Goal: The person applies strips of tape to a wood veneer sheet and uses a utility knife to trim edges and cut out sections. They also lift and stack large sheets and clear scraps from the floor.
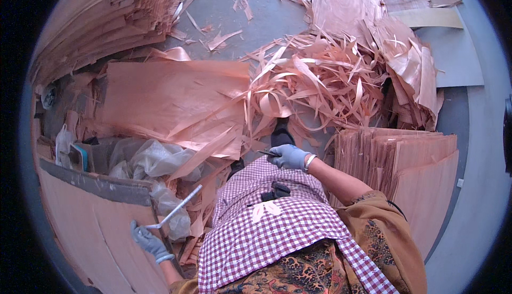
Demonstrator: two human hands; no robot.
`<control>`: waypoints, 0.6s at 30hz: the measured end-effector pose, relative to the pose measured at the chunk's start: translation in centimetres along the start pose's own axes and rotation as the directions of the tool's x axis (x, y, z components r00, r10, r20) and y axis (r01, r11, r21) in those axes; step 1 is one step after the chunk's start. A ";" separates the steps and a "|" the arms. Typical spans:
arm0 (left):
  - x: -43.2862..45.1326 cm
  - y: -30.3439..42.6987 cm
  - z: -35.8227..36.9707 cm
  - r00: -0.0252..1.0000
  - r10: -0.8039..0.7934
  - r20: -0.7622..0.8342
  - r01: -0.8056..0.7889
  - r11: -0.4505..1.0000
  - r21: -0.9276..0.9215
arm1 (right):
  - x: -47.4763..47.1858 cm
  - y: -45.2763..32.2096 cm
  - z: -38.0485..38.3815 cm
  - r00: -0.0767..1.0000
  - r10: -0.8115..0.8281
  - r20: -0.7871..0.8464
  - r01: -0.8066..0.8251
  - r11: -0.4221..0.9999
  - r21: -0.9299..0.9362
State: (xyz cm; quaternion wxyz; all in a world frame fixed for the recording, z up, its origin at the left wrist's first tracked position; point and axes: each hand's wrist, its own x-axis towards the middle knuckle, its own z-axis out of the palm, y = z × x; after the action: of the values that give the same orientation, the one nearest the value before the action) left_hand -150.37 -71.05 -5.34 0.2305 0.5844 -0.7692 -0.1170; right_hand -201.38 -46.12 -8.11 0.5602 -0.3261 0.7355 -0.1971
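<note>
My left hand (150,240), in a grey-blue work glove, is over the wood veneer sheets (92,230) at the lower left. Its fingers hold the short end of a thin white L-shaped rod (180,207), whose long arm points up and right. Writing or marks on the rod are too small to make out. In front of the checked apron (272,230), my right hand (289,157), gloved too, grips a slim dark tool (267,153), possibly a knife. Its tip points left, and the glove covers the handle.
Curled veneer strips (320,82) pile up ahead. A broad veneer sheet (172,102) lies left of them. Veneer stacks stand at right (424,174) and upper left (116,14). Clear plastic sheeting (160,160) bunches behind the left-hand stack. Scraps litter the grey floor (272,14).
</note>
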 end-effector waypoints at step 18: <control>-2.1 48.0 19.2 0.836 0.459 0.302 -0.354 0.870 -0.342 | -7.5 21.0 -29.1 0.973 0.149 -0.178 -0.055 0.894 0.445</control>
State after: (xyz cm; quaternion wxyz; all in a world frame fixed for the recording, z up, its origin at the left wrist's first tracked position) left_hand -199.90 -56.88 -0.83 0.1776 0.3353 -0.8823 -0.2785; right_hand -233.35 -28.18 -8.08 0.5489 -0.1302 0.7430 -0.3602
